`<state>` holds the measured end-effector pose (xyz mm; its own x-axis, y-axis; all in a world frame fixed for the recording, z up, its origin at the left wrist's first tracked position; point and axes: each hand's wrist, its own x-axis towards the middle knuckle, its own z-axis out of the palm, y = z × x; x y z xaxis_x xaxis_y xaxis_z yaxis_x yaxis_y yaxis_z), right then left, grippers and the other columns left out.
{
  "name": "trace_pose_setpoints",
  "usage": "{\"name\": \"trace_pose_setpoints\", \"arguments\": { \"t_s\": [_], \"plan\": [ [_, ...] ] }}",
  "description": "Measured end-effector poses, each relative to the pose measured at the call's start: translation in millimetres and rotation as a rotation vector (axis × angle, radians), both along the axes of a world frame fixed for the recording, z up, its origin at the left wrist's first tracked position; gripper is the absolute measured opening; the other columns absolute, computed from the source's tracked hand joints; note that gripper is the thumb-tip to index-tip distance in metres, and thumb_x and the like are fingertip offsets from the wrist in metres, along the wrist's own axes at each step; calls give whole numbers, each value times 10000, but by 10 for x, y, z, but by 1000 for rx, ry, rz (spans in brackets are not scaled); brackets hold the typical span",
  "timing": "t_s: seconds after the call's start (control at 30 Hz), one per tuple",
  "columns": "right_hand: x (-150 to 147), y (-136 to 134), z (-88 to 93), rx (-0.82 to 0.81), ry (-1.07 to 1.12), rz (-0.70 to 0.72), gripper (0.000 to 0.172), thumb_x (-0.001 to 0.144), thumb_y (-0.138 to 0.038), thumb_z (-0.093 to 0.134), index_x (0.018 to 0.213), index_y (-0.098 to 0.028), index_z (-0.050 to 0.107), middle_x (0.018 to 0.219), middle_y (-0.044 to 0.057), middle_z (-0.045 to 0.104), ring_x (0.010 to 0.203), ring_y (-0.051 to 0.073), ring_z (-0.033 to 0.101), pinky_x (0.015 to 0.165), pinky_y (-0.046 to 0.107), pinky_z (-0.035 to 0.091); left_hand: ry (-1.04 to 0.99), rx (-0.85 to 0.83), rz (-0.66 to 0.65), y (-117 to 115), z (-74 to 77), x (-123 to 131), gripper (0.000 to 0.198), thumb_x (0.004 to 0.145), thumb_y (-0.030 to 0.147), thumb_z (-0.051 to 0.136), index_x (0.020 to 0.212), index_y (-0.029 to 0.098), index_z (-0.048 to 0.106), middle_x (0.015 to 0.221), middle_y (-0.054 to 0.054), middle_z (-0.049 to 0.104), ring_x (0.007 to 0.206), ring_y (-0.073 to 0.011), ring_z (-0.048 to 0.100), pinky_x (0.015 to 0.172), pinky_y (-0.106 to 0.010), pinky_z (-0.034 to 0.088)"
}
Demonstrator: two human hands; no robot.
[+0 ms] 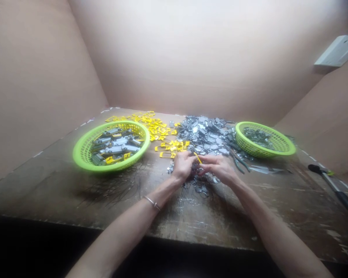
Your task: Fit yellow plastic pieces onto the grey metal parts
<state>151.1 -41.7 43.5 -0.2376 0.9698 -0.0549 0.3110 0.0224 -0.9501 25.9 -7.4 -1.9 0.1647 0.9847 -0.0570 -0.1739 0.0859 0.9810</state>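
Observation:
My left hand [183, 166] and my right hand [219, 168] meet over small grey metal parts [202, 189] at the middle of the table. Between their fingertips is a yellow piece [197, 157], tilted, with my right fingers closed at its lower end. The left fingers are pressed together beside it; what they grip is hidden. Just behind my left hand lie several yellow frames [169, 148]. A large heap of grey metal pieces [207, 133] rises behind both hands.
A green basket [111, 167] at left holds grey and yellow pieces; another green basket [265, 152] at right holds small dark parts. Pliers [238, 161] lie right of my hands. More yellow frames [153, 125] are spread behind. Thin wires [113, 191] lie at left.

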Motion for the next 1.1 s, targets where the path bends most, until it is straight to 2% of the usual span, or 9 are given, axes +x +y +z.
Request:
{"name": "trace_pose_setpoints", "arguments": {
  "t_s": [0.1,0.37,0.57,0.67,0.8,0.97,1.1],
  "plan": [
    [-5,-4,25,22,-51,-9,288,617,-168,519,884,-161,626,713,6,602,591,119,545,580,245,453,103,79,-38,7,13,-13,158,571,262,542,548,106,531,466,21,472,421,-62,420,372,-168,296],
    [51,22,-47,122,-209,-2,143,615,-168,508,635,-124,642,620,8,555,561,110,517,523,215,425,346,239,-23,10,18,3,207,627,301,492,521,124,493,473,25,448,481,-74,415,429,-182,306],
    [61,12,-7,30,-135,-26,251,599,-181,528,815,-122,641,606,-7,542,487,86,497,479,209,424,553,341,-31,-27,43,14,228,688,310,422,527,148,427,496,23,429,501,-78,389,460,-195,284],
    [57,1,37,-25,-112,-17,260,587,-161,531,817,-121,645,576,-16,538,471,83,501,473,205,426,620,394,-22,-40,47,19,222,691,281,411,510,155,382,488,28,392,494,-77,362,467,-202,260],
    [41,-5,65,-74,-80,-21,255,570,-155,540,797,-126,653,535,-25,539,459,85,497,461,206,426,606,409,-14,-39,23,27,216,680,253,413,491,161,361,469,28,370,473,-79,341,457,-211,228],
    [34,3,63,-94,-74,-37,242,557,-187,558,767,-118,659,499,-20,549,442,95,498,450,218,422,489,385,8,-24,10,25,238,654,255,453,458,160,357,435,34,361,446,-73,325,440,-209,213],
    [41,3,45,-34,-156,-26,203,576,-222,551,706,-106,656,492,-9,559,455,104,504,457,214,400,313,243,-50,-44,27,44,227,637,297,479,475,152,416,443,28,402,442,-69,356,420,-197,238]
  ]
}}
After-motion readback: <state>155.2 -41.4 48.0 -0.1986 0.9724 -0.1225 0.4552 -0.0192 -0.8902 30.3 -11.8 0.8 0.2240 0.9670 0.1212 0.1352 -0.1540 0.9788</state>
